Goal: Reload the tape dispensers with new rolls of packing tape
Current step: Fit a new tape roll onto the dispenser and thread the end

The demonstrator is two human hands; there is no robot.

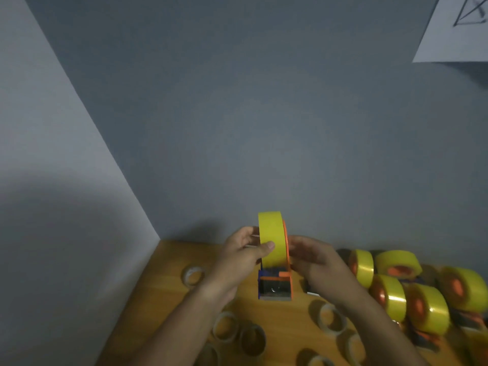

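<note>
Left hand [244, 256] pinches the yellow roll [272, 239], thumb on its face, right hand [313, 256] braces the dispenser [276, 285] at 3 o'clock, grip unclear, held above the table [171, 299] probably to seat the roll.

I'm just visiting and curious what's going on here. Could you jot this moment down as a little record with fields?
Activity: a person reloading a tape dispenser
Held item: dispenser raised above the wooden table, with a yellow tape roll on it
Left hand: grips the roll, thumb across its face
Right hand: against the dispenser's orange side, grip unclear
Right of table: loaded dispensers with yellow rolls
Near edge: empty cardboard cores
Backdrop: grey wall, sheet of paper top right
</note>
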